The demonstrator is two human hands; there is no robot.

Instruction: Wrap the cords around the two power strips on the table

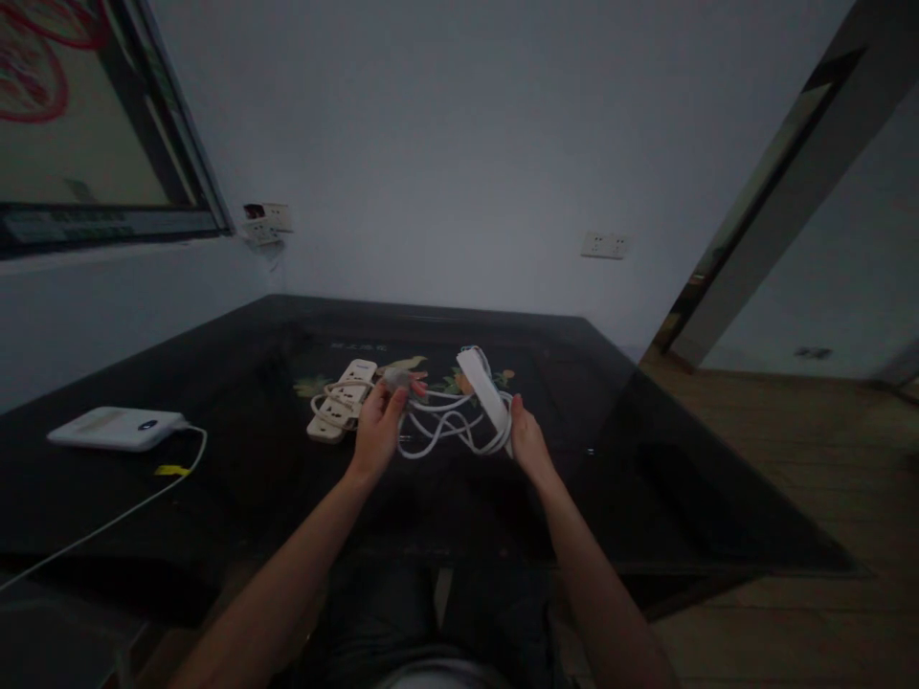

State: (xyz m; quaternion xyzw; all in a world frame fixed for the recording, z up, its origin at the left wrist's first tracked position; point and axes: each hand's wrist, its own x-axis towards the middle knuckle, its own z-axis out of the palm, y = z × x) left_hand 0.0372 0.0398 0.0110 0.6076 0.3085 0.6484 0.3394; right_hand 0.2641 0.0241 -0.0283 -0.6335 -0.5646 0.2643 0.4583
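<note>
My right hand (527,437) grips a white power strip (482,387), tilted on its edge above the dark table. From it a loosely looped white cord (439,435) runs across to my left hand (377,423). Between the fingers of that hand is a pale plug (397,380), partly covered by them. Just left of my left hand lies a second, cream power strip (330,427) with its own cord wound round it. The far end of the white strip is blurred.
A glossy black table (466,517) with a printed bird and flower pattern stands against the wall. At its left lies a white flat device (115,429) with a cable and yellow tag (172,470). Wall sockets (604,246) are beyond; a dark flat object (689,493) lies right.
</note>
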